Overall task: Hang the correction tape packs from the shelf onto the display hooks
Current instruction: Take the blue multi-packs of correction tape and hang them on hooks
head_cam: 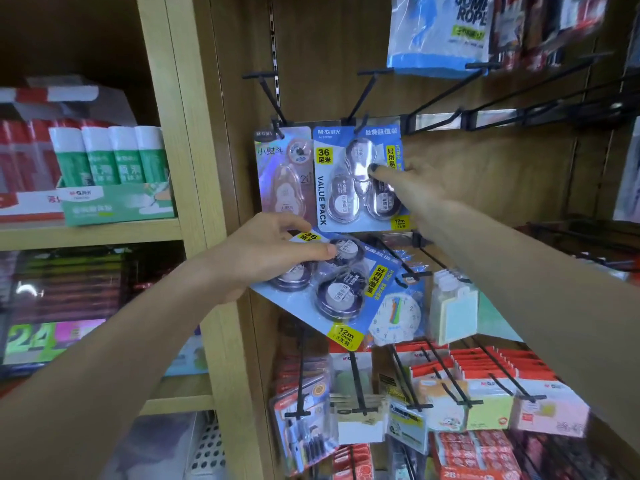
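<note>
— Head view: what is being held, and why?
— A blue correction tape pack (332,285) is being pinched in the left hand (263,252), tilted below the hook (360,98), ready for hanging. The hung pack (360,178) is being steadied by the right hand (412,183), its grip curled around the edge.

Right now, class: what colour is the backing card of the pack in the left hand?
Blue, with yellow labels: the correction tape pack held by the left hand, head view.
</note>
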